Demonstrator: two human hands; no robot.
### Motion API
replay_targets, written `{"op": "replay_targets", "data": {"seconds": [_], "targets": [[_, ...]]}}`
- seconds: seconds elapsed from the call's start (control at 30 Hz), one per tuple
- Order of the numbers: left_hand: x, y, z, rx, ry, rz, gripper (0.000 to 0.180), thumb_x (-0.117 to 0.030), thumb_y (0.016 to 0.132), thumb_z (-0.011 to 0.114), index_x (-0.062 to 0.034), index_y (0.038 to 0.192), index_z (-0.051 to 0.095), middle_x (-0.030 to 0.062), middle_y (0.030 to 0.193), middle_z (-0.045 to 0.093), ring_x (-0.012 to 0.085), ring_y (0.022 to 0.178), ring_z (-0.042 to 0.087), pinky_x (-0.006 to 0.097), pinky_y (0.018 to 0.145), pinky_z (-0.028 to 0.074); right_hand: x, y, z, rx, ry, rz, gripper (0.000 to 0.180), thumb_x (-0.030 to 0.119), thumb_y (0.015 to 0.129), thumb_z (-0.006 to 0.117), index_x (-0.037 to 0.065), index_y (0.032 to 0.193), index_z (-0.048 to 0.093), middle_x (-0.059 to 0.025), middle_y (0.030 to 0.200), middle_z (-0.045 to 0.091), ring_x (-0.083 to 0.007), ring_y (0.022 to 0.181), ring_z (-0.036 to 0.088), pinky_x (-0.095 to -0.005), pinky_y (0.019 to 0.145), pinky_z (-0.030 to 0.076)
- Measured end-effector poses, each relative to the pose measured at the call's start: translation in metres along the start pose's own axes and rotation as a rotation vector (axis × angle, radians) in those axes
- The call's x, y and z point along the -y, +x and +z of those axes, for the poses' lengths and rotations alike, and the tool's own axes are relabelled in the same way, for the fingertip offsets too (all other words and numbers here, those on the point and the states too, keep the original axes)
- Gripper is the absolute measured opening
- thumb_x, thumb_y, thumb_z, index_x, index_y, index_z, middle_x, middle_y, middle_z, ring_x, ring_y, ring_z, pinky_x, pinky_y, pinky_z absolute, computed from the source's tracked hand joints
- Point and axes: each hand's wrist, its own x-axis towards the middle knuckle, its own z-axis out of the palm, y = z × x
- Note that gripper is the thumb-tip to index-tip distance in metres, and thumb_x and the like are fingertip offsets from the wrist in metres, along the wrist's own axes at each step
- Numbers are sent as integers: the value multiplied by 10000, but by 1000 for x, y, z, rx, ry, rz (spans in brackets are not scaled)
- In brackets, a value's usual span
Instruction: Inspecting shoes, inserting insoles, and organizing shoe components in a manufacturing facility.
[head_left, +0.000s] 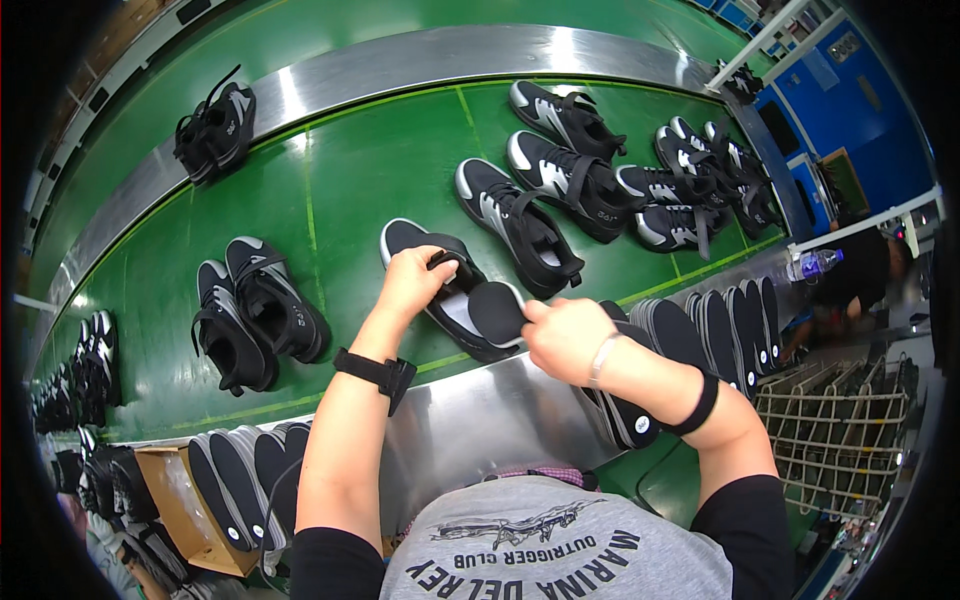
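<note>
A black and grey sneaker point(402, 236) lies on the green belt in front of me, toe pointing away to the far left. My left hand point(410, 284) pinches the black tongue or strap at its opening. My right hand point(568, 338) grips the edge of a black insole point(496, 314) with a pale rim, held over the heel end of the shoe's opening. Where the rest of the insole lies inside the shoe is hard to see. Just beyond my hands lies another black sneaker point(515, 225).
Several sneakers point(690, 185) cluster at the right of the belt; a pair point(260, 312) lies left, another point(215, 132) far left. Rows of insoles point(715, 330) stand along the near metal edge point(430, 420). A cardboard box point(185, 510) is near left, a wire basket point(835, 430) at right.
</note>
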Motion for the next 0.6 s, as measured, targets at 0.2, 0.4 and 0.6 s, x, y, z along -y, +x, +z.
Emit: {"op": "replay_targets", "data": {"seconds": [0.2,0.4,0.6], "targets": [[10,-2,-7,135,-474,-199,182,-132,771,526,-9,882,602,4,720,590,83,611,507,233,551,407,19,89,42,105,98,165,196,171,746,539,13,831,619,-173,871,572,-289,742,606,-361,665,488],[15,-1,-8,108,-481,-154,191,-178,816,496,-14,875,574,2,717,577,86,623,505,236,571,408,32,56,41,4,27,200,279,303,783,514,51,882,576,-147,908,548,-263,805,572,-389,702,428],[19,-3,-4,76,-379,-154,240,-208,835,477,10,899,556,19,713,576,96,623,508,250,575,413,21,33,14,111,-56,156,193,233,742,533,68,828,584,-108,861,565,-238,797,563,-384,669,420]]}}
